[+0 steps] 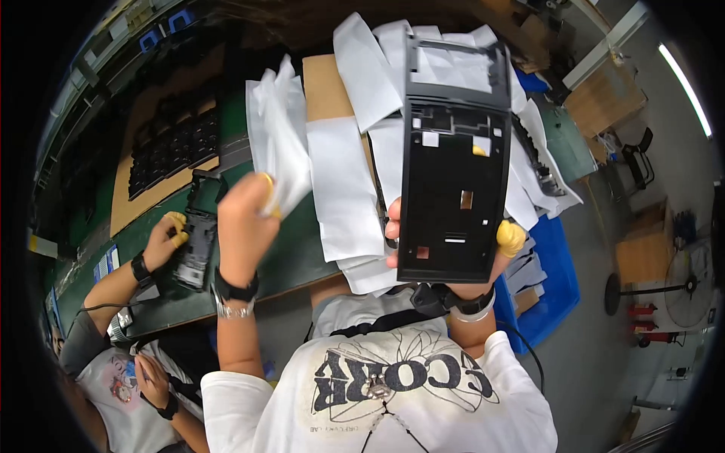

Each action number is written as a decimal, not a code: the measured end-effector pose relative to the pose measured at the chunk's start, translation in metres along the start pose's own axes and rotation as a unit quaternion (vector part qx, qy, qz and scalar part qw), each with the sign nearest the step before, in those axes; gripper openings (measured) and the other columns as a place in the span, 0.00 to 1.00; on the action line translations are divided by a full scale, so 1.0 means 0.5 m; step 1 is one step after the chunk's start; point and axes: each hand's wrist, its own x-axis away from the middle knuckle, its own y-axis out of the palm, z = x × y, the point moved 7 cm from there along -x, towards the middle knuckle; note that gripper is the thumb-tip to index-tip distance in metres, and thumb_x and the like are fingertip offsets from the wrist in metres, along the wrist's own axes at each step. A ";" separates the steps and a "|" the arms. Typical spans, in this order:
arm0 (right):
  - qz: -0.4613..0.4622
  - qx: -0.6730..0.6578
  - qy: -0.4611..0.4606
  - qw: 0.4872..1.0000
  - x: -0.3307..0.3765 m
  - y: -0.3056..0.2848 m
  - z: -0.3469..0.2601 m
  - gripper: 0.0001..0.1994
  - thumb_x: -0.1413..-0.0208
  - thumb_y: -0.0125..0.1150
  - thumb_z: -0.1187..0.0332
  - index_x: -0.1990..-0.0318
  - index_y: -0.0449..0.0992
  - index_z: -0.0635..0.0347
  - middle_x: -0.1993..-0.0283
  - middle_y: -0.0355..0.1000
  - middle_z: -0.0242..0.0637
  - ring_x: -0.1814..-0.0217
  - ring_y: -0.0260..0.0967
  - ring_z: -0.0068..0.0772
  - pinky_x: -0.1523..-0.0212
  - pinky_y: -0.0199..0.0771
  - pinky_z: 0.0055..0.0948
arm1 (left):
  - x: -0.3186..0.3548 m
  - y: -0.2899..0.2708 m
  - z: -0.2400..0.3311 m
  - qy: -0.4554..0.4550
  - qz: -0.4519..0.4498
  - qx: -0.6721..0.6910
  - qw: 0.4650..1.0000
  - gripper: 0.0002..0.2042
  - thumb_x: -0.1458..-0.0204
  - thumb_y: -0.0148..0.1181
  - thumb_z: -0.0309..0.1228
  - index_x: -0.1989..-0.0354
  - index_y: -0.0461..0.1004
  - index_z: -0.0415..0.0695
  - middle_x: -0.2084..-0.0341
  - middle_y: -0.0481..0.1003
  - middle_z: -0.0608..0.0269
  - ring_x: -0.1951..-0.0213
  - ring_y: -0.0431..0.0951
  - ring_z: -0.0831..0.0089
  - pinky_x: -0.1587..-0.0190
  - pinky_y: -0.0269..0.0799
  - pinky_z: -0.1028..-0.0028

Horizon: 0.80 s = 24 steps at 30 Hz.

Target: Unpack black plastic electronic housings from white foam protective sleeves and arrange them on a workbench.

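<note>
L hand point(245, 215), ctr-left of frame, pinching white sheet point(281, 140); motion blur, exact grip hard to judge. R hand point(510, 241) clasping blk panel point(445, 177) w/ cutouts by both edges, ctr-right, above white sheet pile point(343, 189). Green worktop point(296, 253) ctr-left; blue bin point(557, 279) mid-right.

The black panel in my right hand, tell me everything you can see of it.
The black panel is long and rectangular, apparently molded plastic, with a raised rim and small rectangular openings, some showing white, one partly yellow. An open, window-like frame forms its far end. It points away from you, held above white paper sheets. Your right hand supports it from behind near the close end, bare fingertips at its left edge, yellow-covered thumb at its right.
</note>
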 end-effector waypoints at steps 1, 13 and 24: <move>0.006 -0.006 -0.003 1.000 -0.005 -0.001 -0.010 0.47 0.51 0.56 0.42 0.33 0.43 0.65 0.38 0.48 0.67 0.38 0.55 0.63 0.44 0.62 0.64 | 0.024 0.013 0.009 0.039 -0.046 -0.082 0.995 0.13 0.65 0.53 0.14 0.67 0.70 0.38 0.73 0.72 0.47 0.69 0.76 0.53 0.71 0.69 0.64; 0.054 0.106 0.012 0.993 0.033 -0.044 -0.001 0.57 0.64 0.58 0.28 0.37 0.50 0.69 0.50 0.60 0.67 0.50 0.66 0.60 0.57 0.74 0.54 | 0.235 0.059 -0.006 -0.091 -0.242 -0.067 0.964 0.13 0.60 0.55 0.16 0.63 0.66 0.32 0.43 0.61 0.40 0.42 0.61 0.43 0.41 0.59 0.58; 0.074 -0.205 -0.027 0.976 -0.050 -0.031 -0.045 0.35 0.45 0.53 0.52 0.36 0.53 0.66 0.34 0.43 0.60 0.28 0.32 0.56 0.30 0.42 0.56 | 0.231 0.098 -0.007 -0.089 -0.206 -0.115 0.968 0.17 0.52 0.61 0.36 0.63 0.65 0.36 0.51 0.62 0.42 0.49 0.62 0.46 0.46 0.59 0.56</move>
